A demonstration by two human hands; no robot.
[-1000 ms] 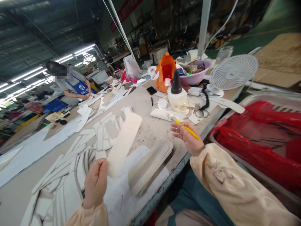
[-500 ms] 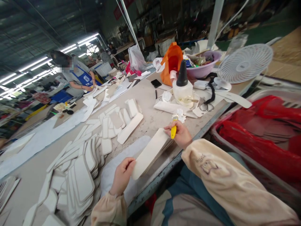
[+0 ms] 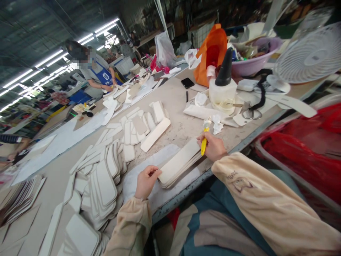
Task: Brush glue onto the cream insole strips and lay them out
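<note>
A long cream panel with rounded corners (image 3: 178, 160) lies on top of a short stack of like panels near the table's front edge. My left hand (image 3: 146, 182) pinches its near corner between thumb and fingers. At the far end, my right hand (image 3: 215, 146) is closed round a yellow-handled brush (image 3: 204, 143), its whitish bristle end pointing up and away. The fingertips of that hand also touch the panel's far edge. Under the stack is a white sheet (image 3: 165, 155). Just beyond the brush sits a crumpled white scrap (image 3: 217, 125).
Overlapping loose panels (image 3: 102, 181) spread to the left. Beyond the brush stand a white container with a black cone top (image 3: 222, 90), scissors (image 3: 252, 113), an orange bag (image 3: 210, 53), a purple basin (image 3: 253, 65) and a fan (image 3: 310, 53). Right is a red-lined basket (image 3: 301, 142). A co-worker (image 3: 99, 73) stands across.
The near end of the panel has come down onto the stack, my left hand lowering with it. The right hand keeps the brush. The view has shifted, so the scene sits further right.
</note>
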